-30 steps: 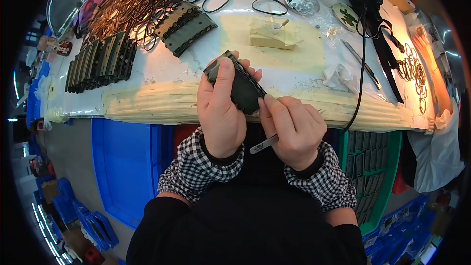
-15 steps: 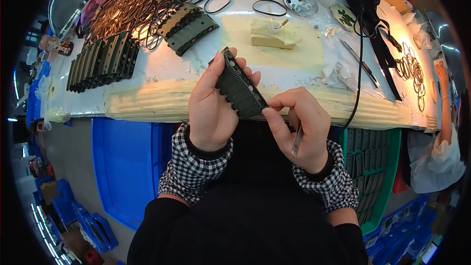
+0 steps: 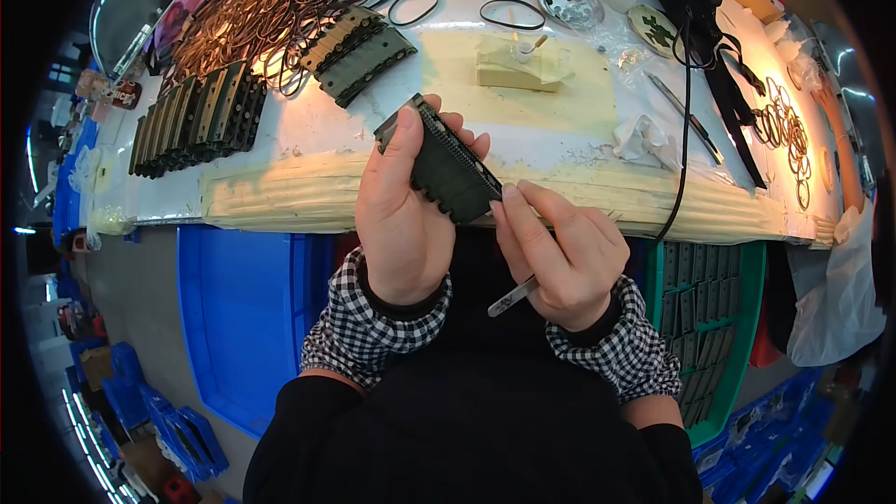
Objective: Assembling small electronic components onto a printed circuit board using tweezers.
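Note:
My left hand (image 3: 406,210) is wrapped around a dark green rectangular part (image 3: 453,173), tilted, with a notched lower edge and a bead-like strip along its upper edge. The thumb presses on its upper left end. At the part's lower right corner, the fingertips of my right hand (image 3: 565,257) pinch close against the edge; whatever lies between them is too small to make out. Tucked in the right palm are slim metal tweezers (image 3: 513,297), only their tail end showing below the fingers.
Similar green parts (image 3: 198,121) stand in a row on the left, with more (image 3: 359,56) behind. Black rubber rings (image 3: 271,9) lie heaped at the back. A wrapped block (image 3: 518,75) bears a small cup. Below are a blue bin (image 3: 247,317) and a green crate (image 3: 749,317).
My right hand has turned, so the tweezers' tail swings left and lies flatter beneath the palm. The green part has tilted slightly in my left hand, showing more of its upper left end.

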Available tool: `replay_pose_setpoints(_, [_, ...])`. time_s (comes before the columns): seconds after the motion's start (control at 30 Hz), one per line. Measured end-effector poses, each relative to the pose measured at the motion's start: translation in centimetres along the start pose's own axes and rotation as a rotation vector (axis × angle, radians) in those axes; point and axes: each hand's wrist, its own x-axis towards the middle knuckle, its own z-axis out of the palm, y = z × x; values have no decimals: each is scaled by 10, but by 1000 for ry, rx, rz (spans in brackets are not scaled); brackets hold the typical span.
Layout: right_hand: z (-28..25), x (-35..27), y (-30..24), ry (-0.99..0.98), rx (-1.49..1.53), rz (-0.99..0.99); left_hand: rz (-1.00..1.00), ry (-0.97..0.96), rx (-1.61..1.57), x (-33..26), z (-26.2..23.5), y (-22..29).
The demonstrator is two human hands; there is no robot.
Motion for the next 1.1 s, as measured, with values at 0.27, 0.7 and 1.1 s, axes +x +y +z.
replay_pose_setpoints(0.27, [-4, 6, -1, 42, 210, 75, -213, -130, -261, 8, -14, -2])
replay_pose_setpoints(0.7, [-15, -6, 6, 5, 215, -26, -535, -253, -677, 18, -20, -8])
replay_pose_setpoints(1.1, [-19, -5, 9, -73, 421, 82, -507, -371, -553, 18, -25, -8])
